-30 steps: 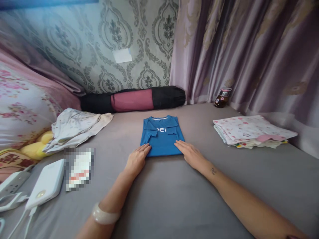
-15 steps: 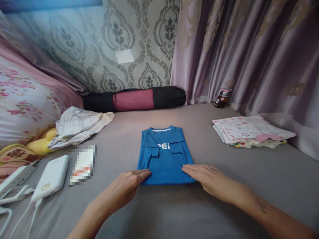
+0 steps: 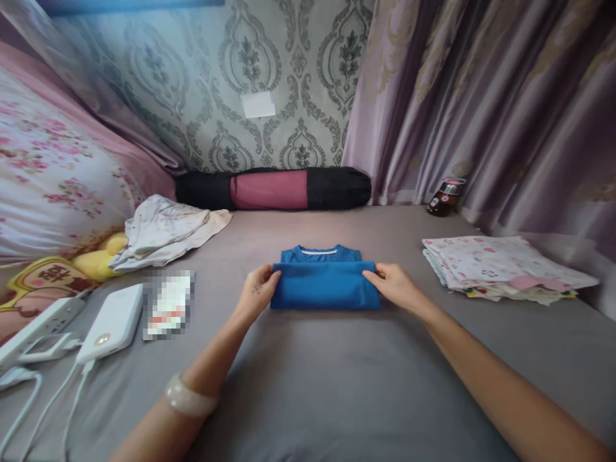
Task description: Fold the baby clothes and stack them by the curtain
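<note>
A blue shirt [image 3: 325, 285] lies on the grey bed sheet [image 3: 356, 385], its lower part doubled up over the chest. Only the white-trimmed collar and shoulders show beyond the fold; the lettering and sleeves are covered. My left hand [image 3: 260, 287] pinches the left corner of the raised hem between thumb and fingers. At the opposite corner, my right hand [image 3: 391, 282] grips the hem the same way. A pale bracelet [image 3: 190, 396] circles my left forearm.
Folded patterned cloths [image 3: 500, 263] are stacked at right, with a dark bottle [image 3: 445, 197] behind. A black and pink roll bag [image 3: 269, 190] lies along the wall. Left are a crumpled cloth [image 3: 166, 231], a white power bank [image 3: 110, 324], a power strip [image 3: 41, 330] and cables.
Both hands have gone from lying flat on the shirt's lower corners to gripping the hem. They have carried it away from me, folding the lower part over the print and sleeves.
</note>
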Action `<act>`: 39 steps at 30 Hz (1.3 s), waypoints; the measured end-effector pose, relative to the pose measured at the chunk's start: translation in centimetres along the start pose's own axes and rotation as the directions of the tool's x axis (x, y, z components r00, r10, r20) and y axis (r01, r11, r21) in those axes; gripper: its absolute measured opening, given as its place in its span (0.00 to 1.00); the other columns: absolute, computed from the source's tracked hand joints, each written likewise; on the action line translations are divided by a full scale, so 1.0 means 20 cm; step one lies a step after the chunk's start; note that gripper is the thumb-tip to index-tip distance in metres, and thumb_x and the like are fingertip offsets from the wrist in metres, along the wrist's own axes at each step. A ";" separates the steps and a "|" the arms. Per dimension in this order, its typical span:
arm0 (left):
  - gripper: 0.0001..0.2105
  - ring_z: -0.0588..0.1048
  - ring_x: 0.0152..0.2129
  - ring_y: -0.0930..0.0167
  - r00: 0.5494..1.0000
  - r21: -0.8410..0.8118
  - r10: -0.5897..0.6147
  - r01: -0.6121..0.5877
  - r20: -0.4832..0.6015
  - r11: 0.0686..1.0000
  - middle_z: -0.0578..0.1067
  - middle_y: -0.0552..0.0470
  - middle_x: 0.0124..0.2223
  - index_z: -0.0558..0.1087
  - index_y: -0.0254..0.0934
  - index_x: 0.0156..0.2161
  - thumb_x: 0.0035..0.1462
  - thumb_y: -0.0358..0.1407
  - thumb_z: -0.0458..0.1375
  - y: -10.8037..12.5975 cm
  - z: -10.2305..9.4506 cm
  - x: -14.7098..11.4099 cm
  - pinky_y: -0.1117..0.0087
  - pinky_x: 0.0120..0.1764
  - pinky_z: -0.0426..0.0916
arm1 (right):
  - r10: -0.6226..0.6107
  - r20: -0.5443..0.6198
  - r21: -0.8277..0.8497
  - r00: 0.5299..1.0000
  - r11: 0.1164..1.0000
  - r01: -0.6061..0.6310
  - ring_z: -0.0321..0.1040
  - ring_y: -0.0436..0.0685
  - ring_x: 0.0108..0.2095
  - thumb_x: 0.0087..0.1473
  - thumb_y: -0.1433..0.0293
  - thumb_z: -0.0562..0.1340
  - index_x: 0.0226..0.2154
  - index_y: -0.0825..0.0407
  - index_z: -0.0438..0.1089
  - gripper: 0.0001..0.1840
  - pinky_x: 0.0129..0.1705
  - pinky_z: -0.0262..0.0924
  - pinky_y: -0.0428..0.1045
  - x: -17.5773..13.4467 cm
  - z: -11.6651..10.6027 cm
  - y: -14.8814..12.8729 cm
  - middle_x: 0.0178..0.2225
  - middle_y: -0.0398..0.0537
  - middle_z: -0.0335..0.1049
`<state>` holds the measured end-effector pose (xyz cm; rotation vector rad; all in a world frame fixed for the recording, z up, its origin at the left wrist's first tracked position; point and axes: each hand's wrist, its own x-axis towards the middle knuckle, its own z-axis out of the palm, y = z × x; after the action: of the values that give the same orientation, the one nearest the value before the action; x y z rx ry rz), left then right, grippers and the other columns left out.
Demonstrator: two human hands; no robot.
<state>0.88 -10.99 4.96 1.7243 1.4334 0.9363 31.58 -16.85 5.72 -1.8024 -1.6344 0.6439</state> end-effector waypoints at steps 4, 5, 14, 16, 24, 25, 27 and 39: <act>0.10 0.75 0.32 0.67 0.992 0.309 -0.007 0.045 -0.123 0.950 0.76 0.48 0.31 0.73 0.35 0.35 0.59 0.35 0.50 0.02 0.10 0.16 0.70 0.34 0.66 | 0.126 -0.107 -0.268 0.986 0.951 -0.151 0.69 0.57 0.33 0.58 0.65 0.53 0.32 0.54 0.73 0.15 0.34 0.59 0.47 0.17 0.07 -0.01 0.30 0.50 0.75; 0.10 0.75 0.34 0.66 0.990 0.361 -0.003 0.053 -0.138 0.931 0.77 0.47 0.33 0.73 0.36 0.37 0.60 0.35 0.49 0.03 0.12 0.19 0.69 0.36 0.66 | 0.157 -0.124 -0.313 0.980 0.931 -0.189 0.70 0.57 0.35 0.59 0.65 0.53 0.33 0.54 0.73 0.15 0.35 0.59 0.47 0.21 0.08 -0.02 0.32 0.52 0.75; 0.15 0.76 0.41 0.62 0.987 0.563 -0.024 0.111 -0.160 0.819 0.77 0.40 0.43 0.67 0.37 0.50 0.66 0.36 0.41 0.02 0.24 0.31 0.66 0.40 0.67 | 0.238 -0.186 -0.400 0.953 0.868 -0.294 0.71 0.63 0.46 0.64 0.65 0.47 0.48 0.56 0.68 0.20 0.44 0.61 0.53 0.35 0.17 -0.08 0.44 0.61 0.73; 0.16 0.76 0.41 0.62 0.987 0.590 -0.028 0.116 -0.157 0.799 0.77 0.39 0.43 0.66 0.37 0.51 0.66 0.37 0.40 0.00 0.25 0.33 0.66 0.39 0.67 | 0.237 -0.192 -0.403 0.952 0.866 -0.297 0.71 0.63 0.46 0.65 0.65 0.46 0.50 0.57 0.66 0.21 0.45 0.62 0.53 0.36 0.18 -0.10 0.44 0.62 0.73; 0.16 0.77 0.39 0.61 0.990 0.655 -0.033 0.115 -0.137 0.746 0.76 0.38 0.43 0.66 0.37 0.50 0.67 0.37 0.38 -0.03 0.29 0.38 0.65 0.37 0.68 | 0.236 -0.211 -0.433 0.948 0.847 -0.308 0.71 0.65 0.46 0.66 0.66 0.43 0.51 0.59 0.64 0.22 0.47 0.61 0.56 0.39 0.23 -0.09 0.44 0.66 0.72; 0.16 0.77 0.39 0.62 0.990 0.661 -0.031 0.114 -0.135 0.741 0.76 0.38 0.43 0.66 0.36 0.50 0.66 0.37 0.39 -0.03 0.29 0.39 0.65 0.38 0.68 | 0.238 -0.215 -0.435 0.947 0.845 -0.311 0.71 0.65 0.46 0.66 0.66 0.43 0.51 0.60 0.64 0.22 0.47 0.61 0.56 0.39 0.23 -0.09 0.44 0.66 0.72; 0.16 0.77 0.39 0.62 0.989 0.669 -0.034 0.121 -0.142 0.733 0.76 0.38 0.43 0.66 0.36 0.50 0.66 0.37 0.39 -0.03 0.30 0.39 0.66 0.38 0.68 | 0.240 -0.220 -0.439 0.946 0.841 -0.315 0.71 0.65 0.46 0.66 0.66 0.42 0.51 0.60 0.64 0.23 0.46 0.61 0.56 0.39 0.24 -0.07 0.44 0.66 0.72; 0.17 0.77 0.40 0.59 0.981 0.681 -0.080 0.180 -0.176 0.710 0.78 0.39 0.42 0.71 0.37 0.46 0.65 0.39 0.41 -0.05 0.30 0.45 0.63 0.39 0.69 | 0.290 -0.278 -0.401 0.916 0.831 -0.385 0.72 0.66 0.45 0.65 0.66 0.46 0.50 0.60 0.62 0.19 0.45 0.62 0.57 0.42 0.26 -0.04 0.41 0.66 0.73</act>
<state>6.66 -2.42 1.98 2.0598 2.1645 0.4421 28.36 -7.89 3.11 -2.4445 -1.4062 0.2114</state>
